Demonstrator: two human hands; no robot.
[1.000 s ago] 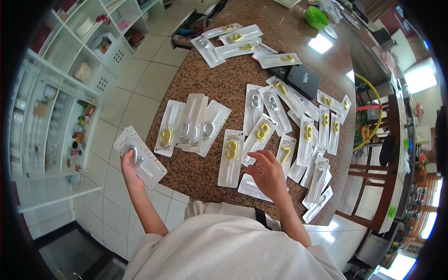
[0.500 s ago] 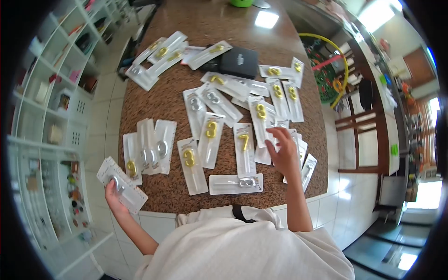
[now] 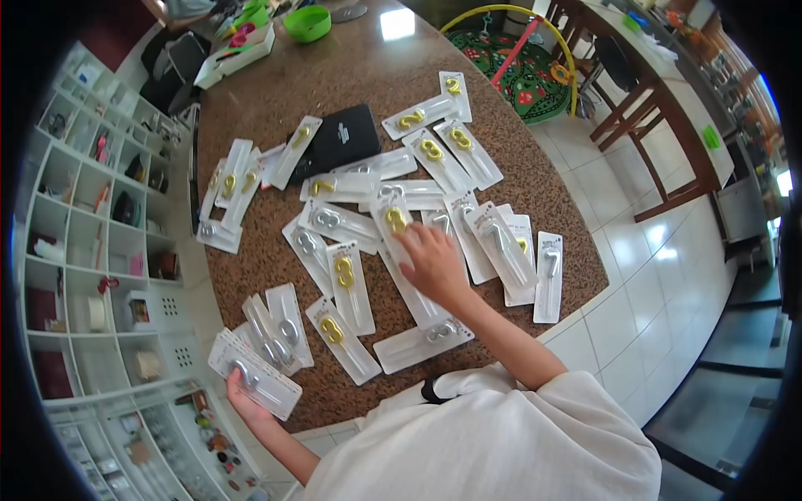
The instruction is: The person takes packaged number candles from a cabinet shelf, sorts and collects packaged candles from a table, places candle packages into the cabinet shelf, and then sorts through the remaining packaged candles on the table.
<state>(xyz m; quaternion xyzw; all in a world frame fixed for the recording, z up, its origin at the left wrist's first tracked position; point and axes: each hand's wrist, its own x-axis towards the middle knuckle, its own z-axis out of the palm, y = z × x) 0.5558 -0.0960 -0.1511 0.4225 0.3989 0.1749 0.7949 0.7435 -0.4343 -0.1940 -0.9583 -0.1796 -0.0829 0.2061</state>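
Off the near left edge of the speckled counter (image 3: 284, 92), left hand (image 3: 246, 402) closed on fanned packs (image 3: 269, 388), silver numeral uppermost. Mid-counter, right hand (image 3: 436, 265) loosely spread over a gold-numbered pack (image 3: 394, 215), contact unclear. Black box (image 3: 347, 135) farther off.

At 11 o'clock on the speckled countertop (image 3: 547, 179), a black box (image 3: 355, 149) bears pale lettering; farther out stand a green bowl (image 3: 307, 25) and a white tray (image 3: 251, 52) holding colored items. At 1 o'clock, a yellow hoop (image 3: 573, 73) arches by a patterned green mat (image 3: 526, 104). Wooden furniture (image 3: 668, 104) occupies 2 o'clock; white shelving (image 3: 67, 302), its compartments holding assorted articles, occupies 9 o'clock.
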